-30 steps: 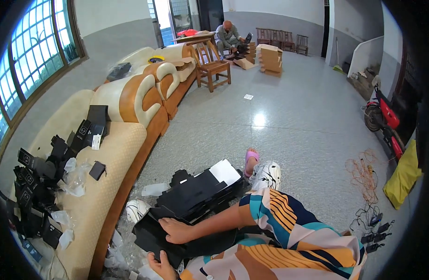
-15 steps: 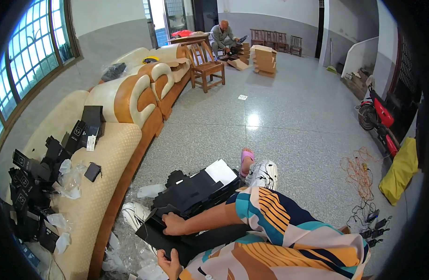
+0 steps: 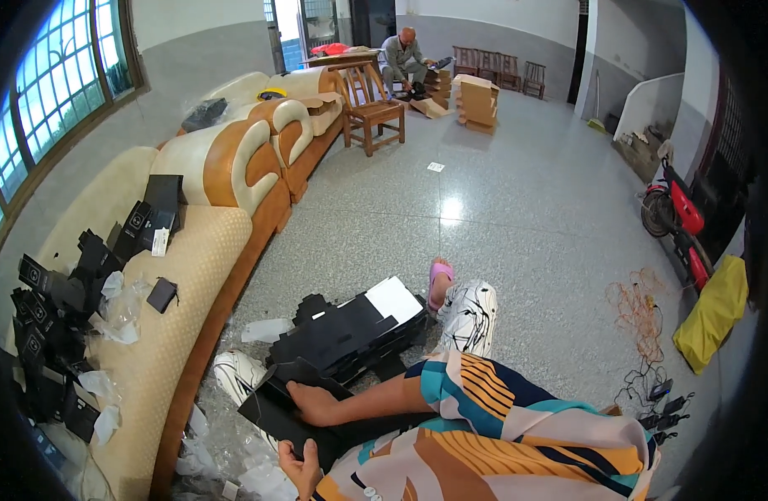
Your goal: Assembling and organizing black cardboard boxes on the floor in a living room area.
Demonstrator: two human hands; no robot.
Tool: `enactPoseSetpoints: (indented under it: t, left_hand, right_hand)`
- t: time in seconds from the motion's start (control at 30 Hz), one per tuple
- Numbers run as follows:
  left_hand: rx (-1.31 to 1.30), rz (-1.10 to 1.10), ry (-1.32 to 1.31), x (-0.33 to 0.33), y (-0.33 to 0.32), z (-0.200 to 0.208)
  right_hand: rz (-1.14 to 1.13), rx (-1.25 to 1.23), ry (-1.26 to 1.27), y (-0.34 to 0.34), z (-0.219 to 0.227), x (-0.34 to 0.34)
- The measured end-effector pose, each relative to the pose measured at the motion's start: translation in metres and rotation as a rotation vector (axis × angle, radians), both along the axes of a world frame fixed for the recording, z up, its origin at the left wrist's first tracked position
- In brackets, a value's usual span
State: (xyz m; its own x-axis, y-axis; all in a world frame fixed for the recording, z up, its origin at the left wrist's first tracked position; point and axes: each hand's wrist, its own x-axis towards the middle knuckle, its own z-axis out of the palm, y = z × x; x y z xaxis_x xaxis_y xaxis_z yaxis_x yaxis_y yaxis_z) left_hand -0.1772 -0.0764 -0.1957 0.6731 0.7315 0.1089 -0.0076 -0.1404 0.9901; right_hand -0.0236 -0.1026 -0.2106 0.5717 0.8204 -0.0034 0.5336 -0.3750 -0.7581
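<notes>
A partly folded black cardboard box [image 3: 275, 422] lies across my lap, its panels angled up on the far side. My right hand [image 3: 314, 405] reaches into it, fingers closed against a raised panel. Lower down, my left hand [image 3: 300, 469] grips the near edge with its thumb up; its other fingers are partly hidden under the card. Just beyond my hands, a stack of flat black cardboard boxes [image 3: 342, 334] rests on the floor, with a white sheet [image 3: 394, 301] on top.
Left stands a beige sofa [image 3: 192, 275] with several folded black boxes [image 3: 45, 326] and clear plastic bags [image 3: 121, 313]. Beside my white shoe [image 3: 469, 316] is a foot in a pink slipper [image 3: 441, 280]. Cables [image 3: 638, 317] lie right; a person [image 3: 403, 63] sits by cartons [image 3: 477, 104] at the back.
The view has shifted slightly. My right hand has moved a little within the black box, and my left hand keeps its hold on the near edge.
</notes>
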Motion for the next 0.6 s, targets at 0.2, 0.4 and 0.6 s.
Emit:
enactPoseSetpoints:
  t: [0.2, 0.4, 0.6]
  left_hand:
    - [0.038, 0.003, 0.016, 0.001, -0.005, 0.006]
    - [-0.04, 0.019, 0.021, -0.001, -0.013, 0.02]
    - [-0.24, -0.089, 0.177, -0.007, -0.01, 0.036]
  right_hand:
    - [0.057, 0.079, -0.036, -0.013, 0.003, 0.011]
    - [0.05, 0.134, -0.024, -0.019, 0.005, 0.013]
    - [-0.04, 0.147, 0.028, -0.024, 0.002, 0.003]
